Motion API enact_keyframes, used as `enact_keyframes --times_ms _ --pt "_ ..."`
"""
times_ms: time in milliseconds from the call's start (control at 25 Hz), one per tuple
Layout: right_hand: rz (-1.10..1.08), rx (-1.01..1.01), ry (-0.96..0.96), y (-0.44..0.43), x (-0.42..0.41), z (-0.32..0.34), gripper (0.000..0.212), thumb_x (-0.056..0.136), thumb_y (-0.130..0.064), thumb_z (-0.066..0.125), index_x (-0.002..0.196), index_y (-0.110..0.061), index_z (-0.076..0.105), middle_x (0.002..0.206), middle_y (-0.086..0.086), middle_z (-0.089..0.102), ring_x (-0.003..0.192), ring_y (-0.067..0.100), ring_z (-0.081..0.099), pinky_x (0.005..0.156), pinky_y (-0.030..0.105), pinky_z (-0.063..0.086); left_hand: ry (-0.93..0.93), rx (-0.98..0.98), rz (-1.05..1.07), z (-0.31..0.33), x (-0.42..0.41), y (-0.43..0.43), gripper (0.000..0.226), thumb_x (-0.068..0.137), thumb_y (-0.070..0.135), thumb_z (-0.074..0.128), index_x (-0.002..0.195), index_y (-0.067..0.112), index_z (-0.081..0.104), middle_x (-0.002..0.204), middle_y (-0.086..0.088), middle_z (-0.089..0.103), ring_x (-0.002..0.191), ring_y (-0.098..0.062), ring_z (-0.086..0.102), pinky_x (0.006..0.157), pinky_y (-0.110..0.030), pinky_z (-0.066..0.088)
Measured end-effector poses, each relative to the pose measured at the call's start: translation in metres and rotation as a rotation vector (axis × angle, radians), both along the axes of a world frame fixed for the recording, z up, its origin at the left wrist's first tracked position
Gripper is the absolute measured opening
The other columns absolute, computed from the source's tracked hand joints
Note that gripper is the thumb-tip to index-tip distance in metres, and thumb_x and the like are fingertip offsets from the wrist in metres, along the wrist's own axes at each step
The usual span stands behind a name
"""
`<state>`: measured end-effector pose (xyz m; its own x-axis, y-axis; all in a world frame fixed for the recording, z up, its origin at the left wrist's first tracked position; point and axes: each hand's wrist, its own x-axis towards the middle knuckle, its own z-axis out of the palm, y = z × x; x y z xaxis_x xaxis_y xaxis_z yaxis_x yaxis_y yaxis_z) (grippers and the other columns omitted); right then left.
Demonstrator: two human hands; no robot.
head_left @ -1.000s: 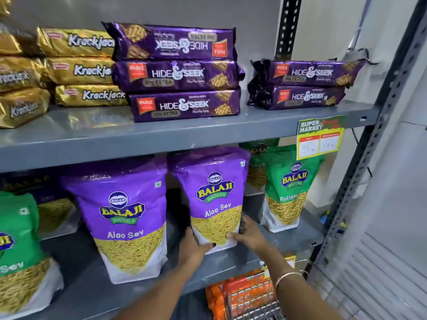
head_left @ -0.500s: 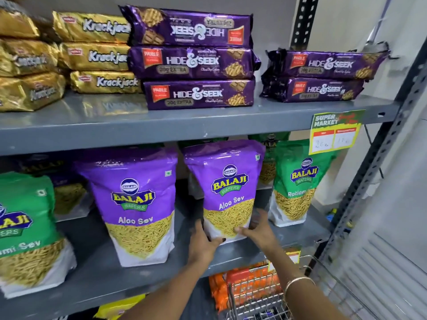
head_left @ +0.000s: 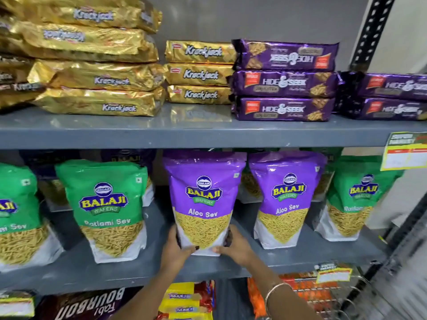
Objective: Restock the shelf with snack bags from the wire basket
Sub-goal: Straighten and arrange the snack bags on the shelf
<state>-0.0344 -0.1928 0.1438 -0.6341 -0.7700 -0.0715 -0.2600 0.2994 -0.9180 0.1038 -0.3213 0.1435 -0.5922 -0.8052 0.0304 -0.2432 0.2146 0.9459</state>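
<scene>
A purple Balaji Aloo Sev bag (head_left: 203, 204) stands upright on the grey middle shelf (head_left: 129, 271). My left hand (head_left: 176, 249) and my right hand (head_left: 236, 245) clasp its bottom corners from either side. A second purple Aloo Sev bag (head_left: 286, 199) stands just to its right, untouched. Green Ratlami Sev bags (head_left: 104, 204) flank the purple ones, one of them at the far right (head_left: 360, 199). The wire basket (head_left: 346, 303) sits at the lower right below the shelf, with orange snack bags (head_left: 261, 296) in it.
The upper shelf (head_left: 208, 132) carries stacks of gold Krackjack packs (head_left: 198, 75) and purple Hide & Seek packs (head_left: 284, 82). More bags stand behind the front row. Price tags (head_left: 404, 151) hang on the shelf edges. A perforated upright (head_left: 369, 31) bounds the right side.
Both hands have let go of the right purple Aloo Sev bag and now hold the left one. The view has swung left and closer to the shelf.
</scene>
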Motion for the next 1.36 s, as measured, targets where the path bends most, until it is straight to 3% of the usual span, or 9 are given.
enact_keyframes --times_ms 160,360,600,760,880,1000,1080,1200,1360 --pt "-0.082 -0.065 -0.066 -0.013 -0.006 -0.007 0.06 0.064 0.004 0.078 0.116 -0.003 0.048 0.117 0.016 0.062 0.111 0.029 0.058 0.101 0.051 0.045 -0.049 0.038 0.037 -0.007 0.001 -0.008 0.055 0.066 -0.001 0.079 0.111 -0.001 0.048 0.112 -0.02 0.065 0.105 -0.033 0.062 0.089 -0.049 0.052" --pt "-0.004 -0.08 -0.168 -0.021 -0.017 -0.009 0.064 0.068 0.014 0.07 0.124 0.0 0.042 0.131 0.027 0.054 0.122 0.037 0.052 0.106 0.056 0.039 -0.033 0.029 0.102 -0.013 0.001 -0.004 0.05 0.068 0.003 0.078 0.107 0.003 0.047 0.111 -0.017 0.067 0.102 -0.029 0.064 0.081 -0.037 0.052" --pt "-0.023 -0.094 -0.127 -0.019 0.0 -0.006 0.074 0.07 -0.001 0.075 0.133 -0.004 0.035 0.129 0.016 0.056 0.119 0.03 0.055 0.103 0.047 0.045 -0.032 0.036 0.087 -0.01 0.005 -0.007 0.057 0.068 0.003 0.079 0.114 0.003 0.045 0.119 -0.018 0.062 0.111 -0.032 0.059 0.091 -0.045 0.052" --pt "-0.49 -0.131 0.283 0.017 0.01 0.01 0.067 0.07 -0.043 0.073 0.123 -0.019 0.04 0.11 -0.004 0.052 0.1 0.012 0.051 0.083 0.031 0.044 -0.086 -0.601 0.208 -0.008 0.009 0.022 0.076 0.062 0.022 0.083 0.123 0.003 0.041 0.123 -0.02 0.051 0.115 -0.036 0.047 0.096 -0.047 0.046" --pt "-0.836 -0.232 0.488 0.056 -0.016 0.022 0.055 0.076 -0.038 0.068 0.113 -0.005 0.043 0.11 0.014 0.049 0.106 0.03 0.048 0.091 0.044 0.045 -0.044 -0.826 -0.071 -0.003 -0.012 0.06 0.072 0.063 0.027 0.082 0.119 0.009 0.042 0.116 -0.017 0.058 0.111 -0.025 0.043 0.097 -0.035 0.041" --pt "-1.016 -0.252 0.285 0.1 -0.067 0.03 0.056 0.079 -0.031 0.068 0.115 0.005 0.043 0.115 0.024 0.049 0.112 0.04 0.046 0.098 0.05 0.039 -0.11 -0.611 -0.354 0.008 -0.066 0.098 0.068 0.08 0.033 0.067 0.134 0.008 0.034 0.137 -0.011 0.043 0.129 -0.024 0.04 0.106 -0.025 0.025" --pt "-0.824 -0.209 -0.002 0.122 -0.096 0.025 0.064 0.079 -0.022 0.07 0.129 0.003 0.037 0.128 0.017 0.047 0.123 0.033 0.044 0.103 0.041 0.035 -0.173 -0.282 -0.429 0.013 -0.104 0.113 0.078 0.081 0.03 0.067 0.141 0.005 0.024 0.148 -0.01 0.035 0.135 -0.021 0.038 0.107 -0.025 0.028" --pt "-0.421 -0.175 -0.155 0.126 -0.111 0.01 0.063 0.075 -0.003 0.072 0.13 0.0 0.04 0.127 0.015 0.053 0.118 0.027 0.05 0.093 0.03 0.045 -0.159 -0.09 -0.377 0.014 -0.141 0.119 0.056 0.075 0.024 0.074 0.116 0.008 0.039 0.132 -0.016 0.054 0.119 -0.026 0.054 0.092 -0.034 0.044" --pt "-0.441 -0.271 -0.157 0.118 -0.11 0.0 0.063 0.069 0.004 0.076 0.124 0.006 0.045 0.124 0.026 0.058 0.11 0.029 0.057 0.082 0.03 0.05 -0.15 -0.074 -0.231 0.007 -0.158 0.12 0.05 0.074 0.024 0.075 0.107 0.006 0.043 0.117 -0.016 0.064 0.11 -0.032 0.059 0.08 -0.036 0.047"
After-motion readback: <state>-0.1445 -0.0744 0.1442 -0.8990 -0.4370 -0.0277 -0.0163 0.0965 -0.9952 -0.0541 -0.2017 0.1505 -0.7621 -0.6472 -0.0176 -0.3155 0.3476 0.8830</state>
